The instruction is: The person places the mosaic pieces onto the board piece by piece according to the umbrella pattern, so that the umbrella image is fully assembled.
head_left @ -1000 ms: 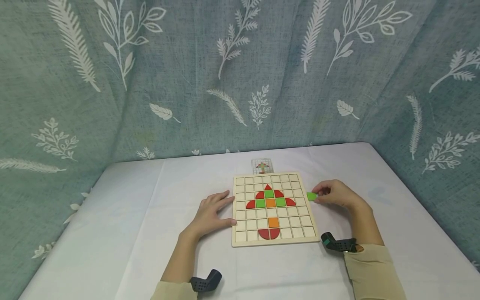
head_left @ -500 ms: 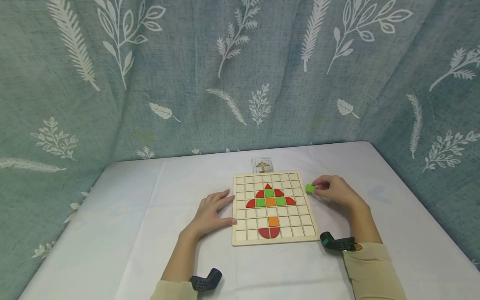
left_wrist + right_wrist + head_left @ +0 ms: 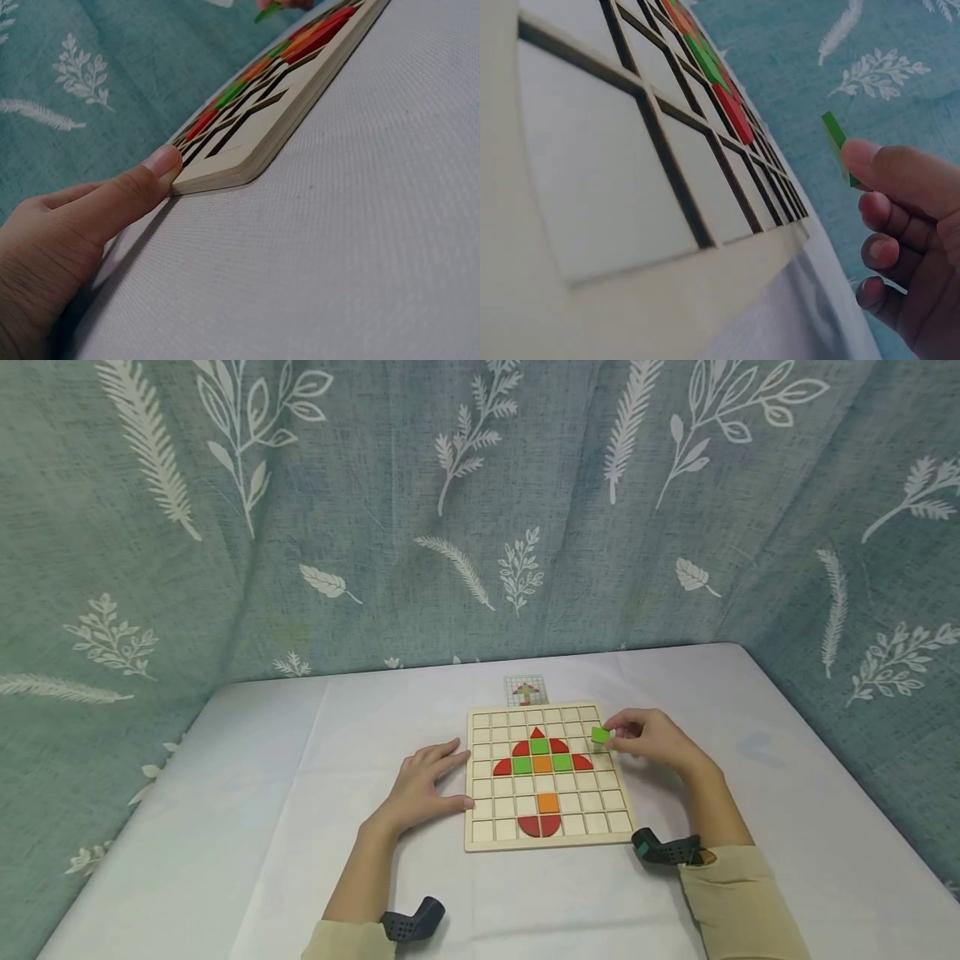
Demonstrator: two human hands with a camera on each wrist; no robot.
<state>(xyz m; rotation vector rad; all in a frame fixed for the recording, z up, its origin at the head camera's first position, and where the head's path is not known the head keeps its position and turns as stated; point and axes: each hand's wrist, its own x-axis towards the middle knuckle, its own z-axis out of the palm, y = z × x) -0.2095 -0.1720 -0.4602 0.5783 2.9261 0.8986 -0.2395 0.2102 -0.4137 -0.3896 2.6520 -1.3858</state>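
A pale wooden grid board [image 3: 495, 835] lies on the table, its cells holding red, green and orange tiles. The left hand [image 3: 423, 787] rests at the board's left edge, fingers spread, and in the left wrist view its thumb [image 3: 161, 161] touches the rim near a corner. Above the board's right edge, the right hand [image 3: 656, 743] pinches a green square tile [image 3: 600, 735] between thumb and fingers. Seen from the right wrist, that green tile [image 3: 840, 146] is tilted nearly edge-on and held clear of the board.
A small pattern card [image 3: 527, 691] with a coloured grid picture lies just behind the board. A white cloth [image 3: 225, 827] covers the table. Behind it hangs a teal curtain [image 3: 375, 527] with white leaf prints. Dark devices sit on both wrists.
The right hand has lifted the green tile from beside the board and carried it left, over the right edge. The left hand stays where it was.
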